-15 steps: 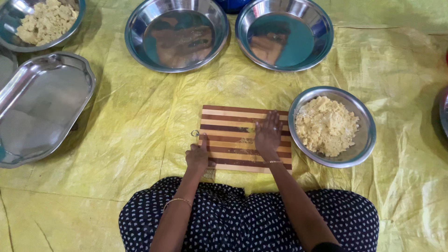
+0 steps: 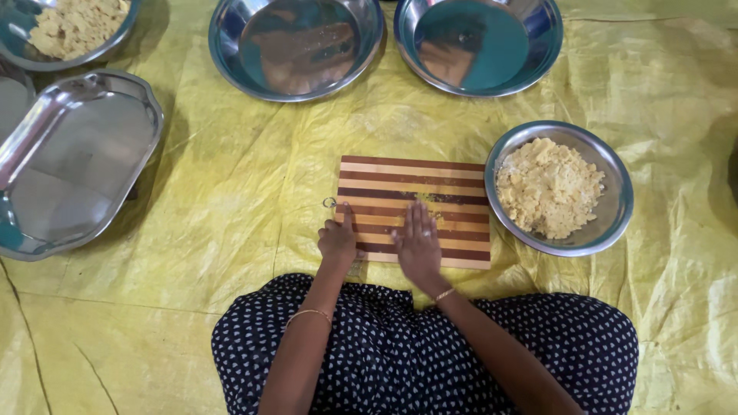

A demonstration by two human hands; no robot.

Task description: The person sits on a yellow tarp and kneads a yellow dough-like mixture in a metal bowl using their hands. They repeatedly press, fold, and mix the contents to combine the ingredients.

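Observation:
A striped wooden board [image 2: 430,180] lies on the yellow sheet in front of my lap. My left hand [image 2: 337,238] rests on its near left corner, thumb up along the edge, fingers curled. Flat on the board's near middle lies my right hand [image 2: 417,242], palm down with fingers together, pressing over a small smear of yellow crumbs [image 2: 430,201]. To the right of the board stands a steel bowl [image 2: 615,180] holding crumbly yellow dough [image 2: 547,187].
Two empty round steel plates [image 2: 296,46] [image 2: 480,42] sit beyond the board. A steel tray [image 2: 73,161] lies at the left, and another bowl of yellow crumbs [image 2: 73,27] is at the top left. The yellow plastic sheet [image 2: 231,200] covers the floor.
My right hand has slid leftward and nearer across the board, from its right part to the near middle. The left hand stays at the board's left corner.

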